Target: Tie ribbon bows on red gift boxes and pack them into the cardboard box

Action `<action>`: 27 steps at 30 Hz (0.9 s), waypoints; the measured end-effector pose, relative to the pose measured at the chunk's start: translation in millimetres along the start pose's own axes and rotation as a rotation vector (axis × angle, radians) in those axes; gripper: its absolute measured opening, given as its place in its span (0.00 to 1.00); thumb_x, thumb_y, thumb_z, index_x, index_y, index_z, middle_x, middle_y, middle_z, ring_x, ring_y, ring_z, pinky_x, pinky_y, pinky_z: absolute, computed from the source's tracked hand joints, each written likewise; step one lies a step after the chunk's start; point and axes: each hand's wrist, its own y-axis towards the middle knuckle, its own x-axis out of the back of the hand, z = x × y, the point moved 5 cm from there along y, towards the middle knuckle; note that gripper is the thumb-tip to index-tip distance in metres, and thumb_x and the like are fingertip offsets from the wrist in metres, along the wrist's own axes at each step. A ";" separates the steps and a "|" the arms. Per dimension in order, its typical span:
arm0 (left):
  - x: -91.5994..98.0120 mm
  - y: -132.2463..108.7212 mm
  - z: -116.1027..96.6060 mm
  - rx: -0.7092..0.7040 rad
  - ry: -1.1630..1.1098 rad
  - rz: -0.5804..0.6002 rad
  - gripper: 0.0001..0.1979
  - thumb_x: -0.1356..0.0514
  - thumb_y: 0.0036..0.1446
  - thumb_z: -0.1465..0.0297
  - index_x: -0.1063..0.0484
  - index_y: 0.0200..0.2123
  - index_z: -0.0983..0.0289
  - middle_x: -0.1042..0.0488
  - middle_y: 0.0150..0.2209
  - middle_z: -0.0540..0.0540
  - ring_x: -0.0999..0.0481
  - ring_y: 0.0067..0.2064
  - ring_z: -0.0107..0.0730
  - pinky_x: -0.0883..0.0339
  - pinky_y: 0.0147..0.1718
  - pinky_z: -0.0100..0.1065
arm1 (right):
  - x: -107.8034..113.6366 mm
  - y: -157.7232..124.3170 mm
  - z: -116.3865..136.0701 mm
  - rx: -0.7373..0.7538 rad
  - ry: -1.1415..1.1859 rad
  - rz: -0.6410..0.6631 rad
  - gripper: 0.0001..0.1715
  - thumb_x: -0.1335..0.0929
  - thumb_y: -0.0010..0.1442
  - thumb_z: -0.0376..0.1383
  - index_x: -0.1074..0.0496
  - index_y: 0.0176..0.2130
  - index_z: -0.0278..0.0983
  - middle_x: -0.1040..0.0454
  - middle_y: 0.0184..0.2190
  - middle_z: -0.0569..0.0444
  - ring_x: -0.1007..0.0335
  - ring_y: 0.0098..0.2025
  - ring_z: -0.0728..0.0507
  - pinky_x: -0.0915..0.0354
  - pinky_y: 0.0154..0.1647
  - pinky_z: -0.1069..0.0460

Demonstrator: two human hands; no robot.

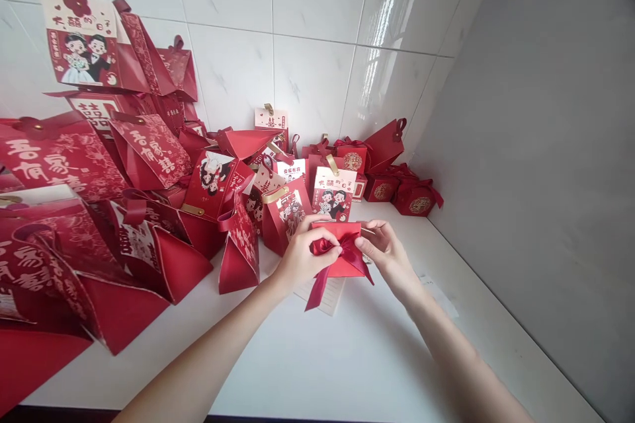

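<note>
A small red gift box [340, 269] is between my hands above the white table, with a dark red satin ribbon [351, 252] tied in a bow on its face. One ribbon tail hangs down to the left, and a shorter one points down to the right. Thumb and forefinger of my left hand [308, 252] pinch the ribbon's left loop near the knot. At the right side, my right hand [384, 248] has its thumb on the other loop, fingers curled behind the box edge. Part of the box is hidden by the hands and ribbon.
Many red triangular gift boxes [153, 152] are piled on the left. More boxes [381, 188] stand against the tiled wall [312, 66]. A pale lined card [331, 301] lies on the white table [317, 363] below my hands. A grey wall [546, 165] bounds the right.
</note>
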 end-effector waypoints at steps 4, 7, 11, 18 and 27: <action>0.7 1.0 0.3 0.003 0.000 -0.015 0.02 0.38 0.50 0.71 0.27 0.27 0.61 0.34 0.47 0.55 0.36 0.57 0.42 0.41 0.56 0.43 | 7.4 1.9 2.9 -0.076 -0.261 0.236 0.24 0.27 0.46 0.50 0.37 0.30 0.37 0.32 0.31 0.55 0.37 0.29 0.48 0.40 0.28 0.54; -0.2 0.3 -0.1 -0.003 -0.007 -0.009 0.02 0.39 0.50 0.71 0.27 0.26 0.61 0.34 0.46 0.55 0.36 0.56 0.41 0.41 0.56 0.42 | 11.4 0.3 -1.7 -0.180 -0.399 0.366 0.23 0.28 0.47 0.51 0.35 0.25 0.36 0.34 0.25 0.57 0.40 0.25 0.50 0.41 0.27 0.54; -0.5 -0.7 -0.1 -0.007 -0.011 -0.009 0.02 0.39 0.51 0.72 0.28 0.27 0.61 0.34 0.47 0.55 0.35 0.56 0.40 0.40 0.55 0.41 | 12.3 0.0 -1.1 -0.204 -0.404 0.371 0.22 0.27 0.45 0.49 0.34 0.21 0.35 0.35 0.28 0.57 0.40 0.25 0.50 0.41 0.29 0.53; 1.4 1.5 -0.1 -0.009 0.001 -0.031 0.02 0.39 0.51 0.71 0.28 0.27 0.61 0.34 0.44 0.54 0.34 0.54 0.39 0.40 0.54 0.39 | 11.8 -3.3 2.2 -0.210 -0.347 0.455 0.17 0.28 0.49 0.42 0.36 0.21 0.36 0.37 0.28 0.57 0.39 0.29 0.50 0.40 0.33 0.53; 0.8 1.3 2.7 -0.003 0.000 -0.049 0.02 0.39 0.51 0.71 0.28 0.27 0.61 0.34 0.44 0.54 0.33 0.54 0.39 0.40 0.54 0.39 | 14.2 -3.8 -1.8 -0.205 -0.261 0.576 0.19 0.29 0.52 0.40 0.41 0.21 0.36 0.37 0.27 0.57 0.40 0.30 0.50 0.42 0.31 0.53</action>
